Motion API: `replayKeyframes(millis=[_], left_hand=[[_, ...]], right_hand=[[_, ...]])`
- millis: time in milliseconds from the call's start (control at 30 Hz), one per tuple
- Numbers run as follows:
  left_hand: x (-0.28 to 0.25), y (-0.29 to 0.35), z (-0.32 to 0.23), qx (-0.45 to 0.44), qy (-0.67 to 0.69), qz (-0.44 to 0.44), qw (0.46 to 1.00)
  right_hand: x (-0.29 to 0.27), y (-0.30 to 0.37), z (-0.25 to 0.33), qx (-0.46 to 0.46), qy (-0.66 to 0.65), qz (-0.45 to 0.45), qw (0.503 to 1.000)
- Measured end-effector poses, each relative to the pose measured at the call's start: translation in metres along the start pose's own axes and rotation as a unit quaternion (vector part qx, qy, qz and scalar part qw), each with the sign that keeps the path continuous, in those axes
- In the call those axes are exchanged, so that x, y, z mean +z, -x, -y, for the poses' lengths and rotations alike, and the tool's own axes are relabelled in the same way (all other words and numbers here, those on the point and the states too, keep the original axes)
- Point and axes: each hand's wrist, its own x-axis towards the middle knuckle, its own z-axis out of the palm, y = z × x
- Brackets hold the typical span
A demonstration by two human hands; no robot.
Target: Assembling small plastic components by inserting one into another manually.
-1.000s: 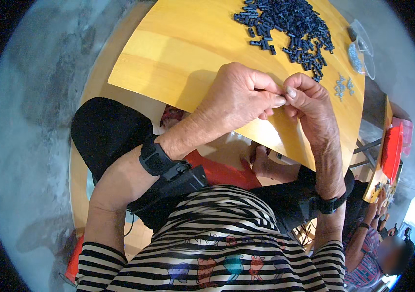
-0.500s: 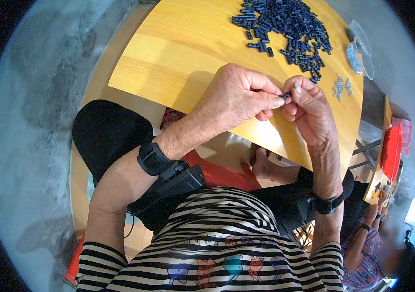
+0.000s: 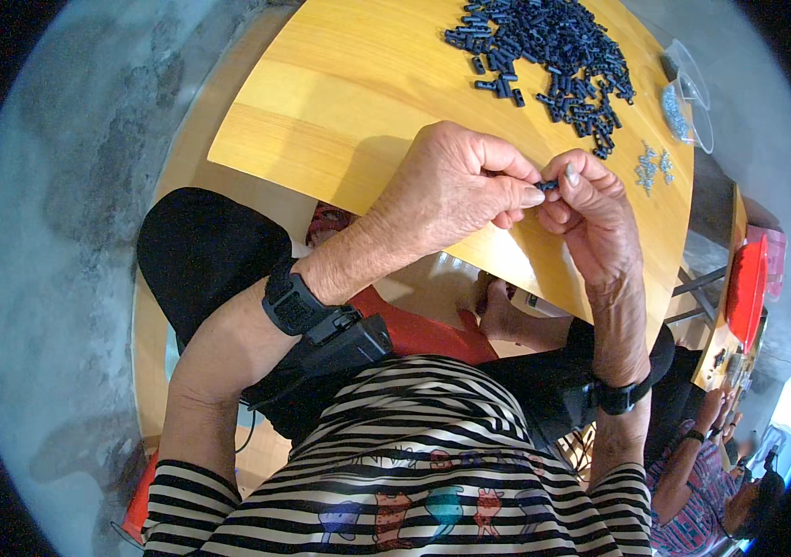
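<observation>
A large pale-yellow wooden table (image 3: 321, 111) is spread across the upper middle of the frame, its near edge partly covered by the forearms. At its top, right of centre, a broad heap of small black tubular pieces (image 3: 563, 60) is piled, with a few strewn singly along its lower and left margins. In the middle, the left hand (image 3: 465, 186) is seen nearly closed, its thumb and forefinger pinched on one end of a small dark piece (image 3: 548, 186). Just beside it, the right hand (image 3: 595, 218) is curled, the other end of the same piece being grasped between its thumb and fingers. Farther right, past the table's edge, a bright red tray-like object (image 3: 748, 288) is seen edge-on. At the upper right of the table, a clear, rounded plastic container (image 3: 702, 128) is partly filled with small silvery bits. Below it, a loose scatter of tiny silvery-grey bits (image 3: 646, 169) is laid on the wood. Smallest in view, the held piece is raised just right of centre (both its ends are hidden by fingertips, so its full shape cannot be told).
</observation>
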Motion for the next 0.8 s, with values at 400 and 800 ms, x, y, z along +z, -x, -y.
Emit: replayKeyframes(millis=[400,800], left_hand=[[0.005,0.003,0.004,0.039,-0.030,-0.013,0.999],[0.008,0.001,0.008,0.062,-0.016,-0.057,0.996]], right_hand=[[0.008,0.001,0.000,-0.013,0.062,-0.049,0.997],[0.027,0.002,-0.006,-0.032,0.087,-0.129,0.987]])
